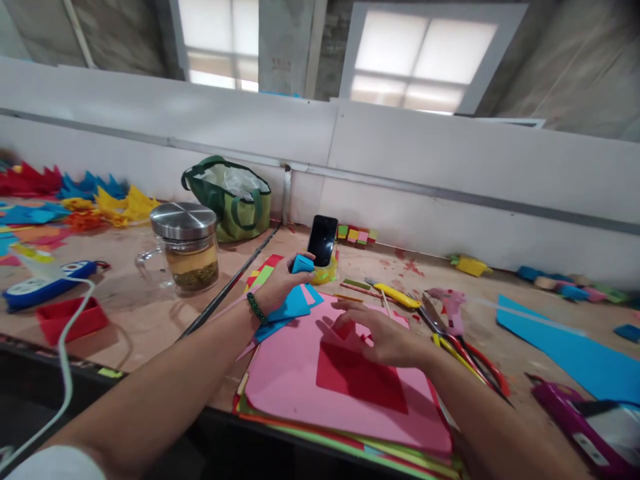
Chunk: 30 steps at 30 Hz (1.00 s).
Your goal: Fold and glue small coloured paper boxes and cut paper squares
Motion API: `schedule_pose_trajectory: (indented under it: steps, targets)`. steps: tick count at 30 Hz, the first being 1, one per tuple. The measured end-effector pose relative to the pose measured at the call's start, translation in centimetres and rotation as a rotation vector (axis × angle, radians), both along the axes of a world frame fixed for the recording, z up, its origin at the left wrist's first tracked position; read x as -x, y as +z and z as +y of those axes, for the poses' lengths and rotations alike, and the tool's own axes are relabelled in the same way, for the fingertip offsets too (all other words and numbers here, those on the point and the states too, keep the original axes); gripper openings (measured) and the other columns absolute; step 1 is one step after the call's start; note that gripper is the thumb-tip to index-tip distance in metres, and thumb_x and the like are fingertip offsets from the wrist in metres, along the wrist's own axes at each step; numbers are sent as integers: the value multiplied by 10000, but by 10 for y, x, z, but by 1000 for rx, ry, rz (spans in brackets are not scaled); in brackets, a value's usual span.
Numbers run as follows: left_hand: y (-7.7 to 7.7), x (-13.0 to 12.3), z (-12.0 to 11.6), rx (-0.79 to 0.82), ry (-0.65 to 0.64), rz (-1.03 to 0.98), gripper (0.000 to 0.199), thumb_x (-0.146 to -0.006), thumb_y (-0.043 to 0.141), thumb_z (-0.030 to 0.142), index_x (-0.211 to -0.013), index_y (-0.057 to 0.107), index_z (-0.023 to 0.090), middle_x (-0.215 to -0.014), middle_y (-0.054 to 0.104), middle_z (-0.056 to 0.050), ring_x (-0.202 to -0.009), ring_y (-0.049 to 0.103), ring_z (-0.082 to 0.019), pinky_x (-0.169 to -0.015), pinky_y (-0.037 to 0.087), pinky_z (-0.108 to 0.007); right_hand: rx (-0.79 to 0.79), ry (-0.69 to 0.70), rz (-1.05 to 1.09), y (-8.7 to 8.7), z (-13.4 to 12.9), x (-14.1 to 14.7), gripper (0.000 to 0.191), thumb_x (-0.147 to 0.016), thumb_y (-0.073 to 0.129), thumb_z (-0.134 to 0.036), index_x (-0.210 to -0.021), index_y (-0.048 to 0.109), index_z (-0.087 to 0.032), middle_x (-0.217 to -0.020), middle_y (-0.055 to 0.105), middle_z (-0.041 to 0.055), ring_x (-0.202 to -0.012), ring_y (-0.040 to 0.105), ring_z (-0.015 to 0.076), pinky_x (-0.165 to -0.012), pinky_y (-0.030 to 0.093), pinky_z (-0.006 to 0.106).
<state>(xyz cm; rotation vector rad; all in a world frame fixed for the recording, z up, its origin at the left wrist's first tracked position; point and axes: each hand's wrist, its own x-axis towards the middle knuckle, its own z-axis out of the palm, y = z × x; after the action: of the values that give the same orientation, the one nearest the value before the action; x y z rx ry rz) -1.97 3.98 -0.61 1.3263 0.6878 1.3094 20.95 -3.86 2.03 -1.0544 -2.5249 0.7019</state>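
— Where do we find the blue folded piece (303,264)?
— Near the middle of the frame, in our left hand (276,288); its fingers are closed around it, leaving the top of the piece in sight.
— And our right hand (391,337)?
— Just right of centre, its fingers bent and parted above a red rectangle (363,385). A small red piece (345,328) shows by the fingertips; we cannot tell whether they grip it.
— What do we have underneath?
— A pink sheet (285,387), the top of a stack at bottom centre. Blue paper pieces (289,309) overlap its upper left corner, beside our green beaded bracelet (257,309).
— And further out?
— Just above our left hand, a dark-screened phone (323,241) stands tilted, with small coloured blocks (356,235) to its right. Right of the stack we see a yellow cutter (397,295), red-handled scissors (493,373) and a pink glue gun (454,313) on the bench (115,277); a large blue sheet (565,347) lies at the right edge.
— On the left?
— We see a lidded glass mug (190,267) with amber liquid, a green bag (243,213) behind it, and a red box (73,321) at lower left.
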Motion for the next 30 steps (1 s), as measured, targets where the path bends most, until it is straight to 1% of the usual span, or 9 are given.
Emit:
schedule_pose_trajectory:
  steps: [3, 5, 8, 13, 16, 18, 22, 26, 30]
  targets:
    - [-1, -2, -2, -4, 1, 35, 409, -652, 737, 196, -1031, 585, 170, -873, 618, -1, -845, 585, -154, -783, 464, -274, -20, -88, 73, 7, -3, -9, 209, -746, 671, -203, -945, 619, -235, -1352, 540, 76, -1287, 458, 268, -1036, 388, 443]
    - [-1, -3, -3, 0, 11, 63, 422, -655, 742, 204, -1044, 583, 176, -886, 605, 2, -844, 573, -144, -766, 459, -254, -34, -198, 69, 7, -3, -13, 436, -704, 743, -365, -1093, 593, -237, -1329, 555, 94, -1235, 502, 286, -1014, 404, 455]
    - [1, -2, -7, -15, 7, 111, 416, -678, 731, 222, -1061, 573, 183, -858, 574, 11, -801, 550, -128, -716, 445, -231, -5, -328, -7, -4, -3, -13, 824, -642, 762, -511, -1351, 444, -238, -1327, 548, 117, -1201, 523, 298, -972, 435, 450]
    - [11, -2, -18, -91, 5, 296, 391, -679, 686, 206, -1051, 568, 182, -833, 547, 14, -747, 516, -126, -672, 428, -232, 9, -461, -121, -25, -3, -1, 832, -683, 708, -530, -1405, 385, -272, -1176, 641, 92, -1055, 604, 298, -825, 488, 408]
    - [14, -4, -24, -205, 37, 487, 385, -658, 658, 162, -1035, 581, 179, -882, 571, 6, -790, 526, -140, -708, 427, -241, 12, -433, -141, -22, -2, -3, 893, -643, 748, -478, -1422, 370, -260, -1180, 639, 102, -1054, 598, 302, -818, 481, 397]
    - [13, -8, -27, -275, 19, 578, 382, -663, 637, 151, -1039, 576, 178, -888, 584, 5, -789, 532, -144, -708, 428, -244, 21, -383, -120, -14, 2, -14, 829, -636, 762, -419, -1379, 443, -235, -1203, 628, 108, -1062, 593, 284, -839, 474, 379]
    - [9, -16, -30, -387, -67, 664, 389, -657, 614, 123, -1040, 571, 176, -897, 598, 7, -781, 533, -140, -705, 427, -239, 84, -347, -54, 3, 13, -51, 399, -712, 705, -391, -1048, 659, -181, -994, 693, 79, -888, 631, 209, -744, 486, 307]
    - [8, -23, -30, -412, -133, 744, 385, -655, 610, 120, -1035, 572, 169, -857, 586, 19, -727, 518, -123, -666, 415, -226, 74, -381, -40, 6, 22, -76, 325, -720, 681, -384, -954, 668, -160, -824, 691, 52, -740, 617, 175, -644, 468, 272]
    - [6, -26, -29, -408, -176, 796, 383, -665, 611, 137, -1043, 565, 174, -856, 584, 22, -757, 533, -131, -692, 420, -230, 42, -444, -212, 10, 23, -90, 218, -736, 630, -347, -842, 703, -171, -694, 669, 21, -631, 575, 155, -537, 386, 242]
